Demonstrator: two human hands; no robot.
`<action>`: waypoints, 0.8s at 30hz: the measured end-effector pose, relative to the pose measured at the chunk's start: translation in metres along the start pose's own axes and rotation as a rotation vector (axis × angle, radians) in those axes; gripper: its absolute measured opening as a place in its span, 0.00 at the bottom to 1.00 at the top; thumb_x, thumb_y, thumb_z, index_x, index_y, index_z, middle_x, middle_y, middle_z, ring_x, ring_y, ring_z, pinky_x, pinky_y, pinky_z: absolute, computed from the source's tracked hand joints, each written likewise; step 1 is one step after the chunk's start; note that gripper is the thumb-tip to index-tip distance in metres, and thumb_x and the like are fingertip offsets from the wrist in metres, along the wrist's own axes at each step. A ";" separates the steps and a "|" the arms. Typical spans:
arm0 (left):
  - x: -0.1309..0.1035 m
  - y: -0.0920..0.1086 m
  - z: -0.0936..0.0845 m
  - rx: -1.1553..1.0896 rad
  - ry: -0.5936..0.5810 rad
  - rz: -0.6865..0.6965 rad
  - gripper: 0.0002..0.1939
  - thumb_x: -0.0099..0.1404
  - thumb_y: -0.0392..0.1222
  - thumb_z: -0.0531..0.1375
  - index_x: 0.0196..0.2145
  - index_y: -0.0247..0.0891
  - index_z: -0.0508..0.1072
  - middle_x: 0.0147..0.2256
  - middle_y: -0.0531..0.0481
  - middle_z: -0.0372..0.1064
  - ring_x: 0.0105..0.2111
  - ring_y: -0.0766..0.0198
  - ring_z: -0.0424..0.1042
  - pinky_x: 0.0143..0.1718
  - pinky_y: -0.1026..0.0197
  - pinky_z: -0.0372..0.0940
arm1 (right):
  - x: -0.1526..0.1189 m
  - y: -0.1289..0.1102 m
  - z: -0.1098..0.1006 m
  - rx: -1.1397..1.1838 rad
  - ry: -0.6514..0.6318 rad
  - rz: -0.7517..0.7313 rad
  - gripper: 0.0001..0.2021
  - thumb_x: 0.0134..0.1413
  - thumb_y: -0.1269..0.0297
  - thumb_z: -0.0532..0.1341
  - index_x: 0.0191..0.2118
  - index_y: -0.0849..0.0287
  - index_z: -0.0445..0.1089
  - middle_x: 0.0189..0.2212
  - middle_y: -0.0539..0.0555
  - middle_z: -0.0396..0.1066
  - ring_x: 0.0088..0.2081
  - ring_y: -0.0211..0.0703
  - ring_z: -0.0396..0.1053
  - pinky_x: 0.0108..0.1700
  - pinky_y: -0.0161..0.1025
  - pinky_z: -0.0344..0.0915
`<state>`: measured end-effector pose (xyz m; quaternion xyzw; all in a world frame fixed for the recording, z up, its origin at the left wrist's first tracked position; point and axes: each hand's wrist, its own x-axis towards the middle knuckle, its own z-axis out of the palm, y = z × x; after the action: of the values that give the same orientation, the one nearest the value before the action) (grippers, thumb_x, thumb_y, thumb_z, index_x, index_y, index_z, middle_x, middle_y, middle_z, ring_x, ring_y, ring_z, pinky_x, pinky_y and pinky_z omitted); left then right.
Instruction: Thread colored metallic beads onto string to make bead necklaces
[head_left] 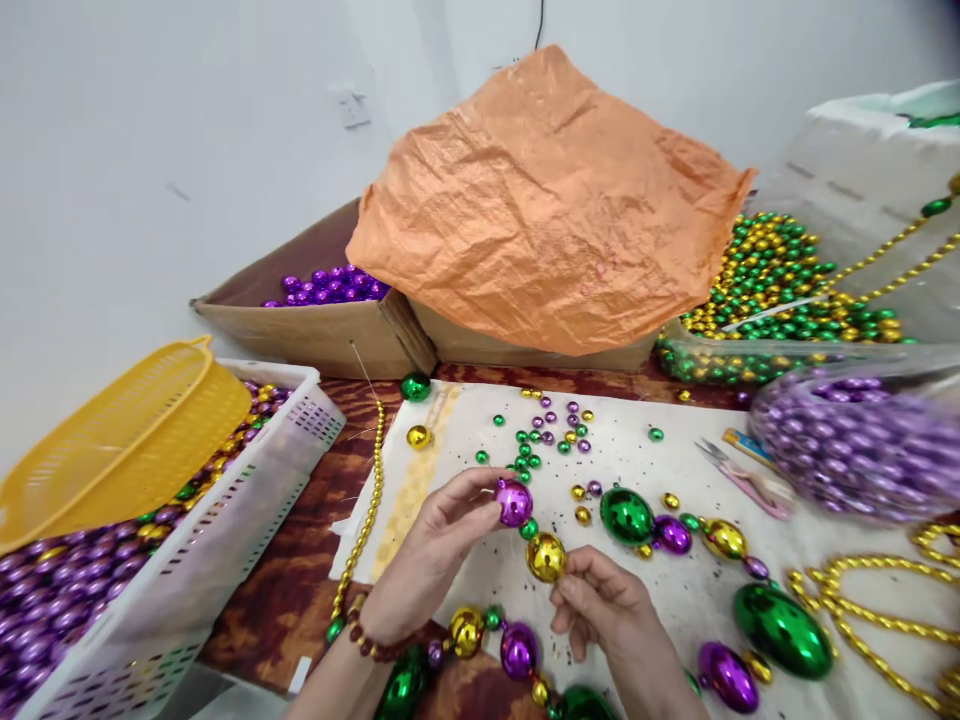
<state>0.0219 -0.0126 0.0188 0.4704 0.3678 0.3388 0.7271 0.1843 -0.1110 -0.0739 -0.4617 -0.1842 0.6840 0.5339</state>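
Low in the centre, my left hand [448, 525], with a beaded bracelet on its wrist, pinches a shiny purple ball [514, 503]. A small green bead [529, 528] sits between that ball and a gold ball [546, 556]. Fingers of my right hand [596, 600] are closed at the lower right side of the gold ball. Below and right of my hands, a strand of large green, purple and gold beads [628, 516] curves over the white cloth [465, 410]. Loose small beads [527, 450] lie beyond my hands.
White basket [247, 530] of beads and yellow basket [127, 440] at left. Cardboard box [322, 335] and orange sack [555, 210] behind. Scissors [742, 480], bagged purple beads [855, 440], gold strands [885, 620] and green-gold beads [780, 270] at right. Gold strand [371, 500] left of my hands.
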 end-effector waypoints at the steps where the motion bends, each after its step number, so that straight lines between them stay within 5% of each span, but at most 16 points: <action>1: 0.003 0.002 -0.005 0.003 -0.067 -0.015 0.16 0.65 0.44 0.59 0.49 0.39 0.73 0.48 0.41 0.69 0.47 0.56 0.68 0.50 0.55 0.62 | 0.000 0.000 -0.002 -0.009 -0.009 -0.016 0.17 0.47 0.52 0.68 0.30 0.62 0.69 0.25 0.52 0.69 0.23 0.37 0.68 0.18 0.29 0.60; 3: 0.017 0.005 -0.016 0.023 -0.160 -0.043 0.20 0.67 0.51 0.55 0.50 0.37 0.72 0.49 0.38 0.69 0.46 0.54 0.70 0.48 0.53 0.63 | 0.001 -0.002 -0.005 -0.037 -0.021 -0.060 0.16 0.50 0.53 0.67 0.30 0.62 0.69 0.26 0.52 0.70 0.24 0.36 0.68 0.19 0.28 0.59; 5: 0.042 0.007 -0.028 0.174 -0.129 -0.024 0.22 0.68 0.53 0.51 0.50 0.38 0.72 0.49 0.38 0.70 0.45 0.52 0.71 0.46 0.51 0.64 | 0.002 -0.004 -0.007 -0.056 -0.047 -0.091 0.16 0.52 0.53 0.66 0.31 0.62 0.69 0.25 0.52 0.70 0.24 0.36 0.68 0.20 0.28 0.59; 10: 0.129 0.000 -0.041 0.981 0.086 0.367 0.11 0.64 0.43 0.57 0.42 0.40 0.76 0.43 0.42 0.72 0.46 0.52 0.67 0.53 0.48 0.57 | 0.000 -0.009 -0.008 -0.086 -0.104 -0.109 0.17 0.53 0.51 0.64 0.30 0.63 0.69 0.23 0.52 0.70 0.21 0.33 0.64 0.21 0.28 0.58; 14: 0.179 -0.014 -0.031 1.024 0.074 0.435 0.11 0.59 0.34 0.60 0.40 0.41 0.77 0.42 0.43 0.70 0.49 0.49 0.63 0.58 0.44 0.48 | -0.001 -0.010 -0.009 -0.103 -0.108 -0.102 0.18 0.53 0.49 0.63 0.30 0.63 0.68 0.21 0.52 0.70 0.20 0.32 0.62 0.21 0.29 0.57; 19: 0.197 -0.024 -0.025 0.921 0.111 0.414 0.06 0.55 0.32 0.63 0.30 0.41 0.75 0.38 0.43 0.70 0.49 0.47 0.62 0.57 0.45 0.49 | -0.002 -0.016 -0.011 -0.127 -0.080 -0.092 0.20 0.52 0.47 0.63 0.30 0.63 0.67 0.21 0.52 0.68 0.21 0.34 0.62 0.21 0.30 0.57; 24: 0.168 -0.005 -0.030 0.734 0.145 0.332 0.09 0.61 0.42 0.60 0.39 0.37 0.73 0.38 0.43 0.72 0.41 0.54 0.70 0.46 0.52 0.63 | -0.002 -0.016 -0.009 -0.147 -0.035 -0.105 0.19 0.55 0.48 0.61 0.30 0.62 0.65 0.20 0.51 0.66 0.22 0.35 0.63 0.23 0.30 0.58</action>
<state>0.0814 0.1399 -0.0303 0.7265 0.4334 0.3301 0.4188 0.2001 -0.1096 -0.0656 -0.4773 -0.2670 0.6479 0.5303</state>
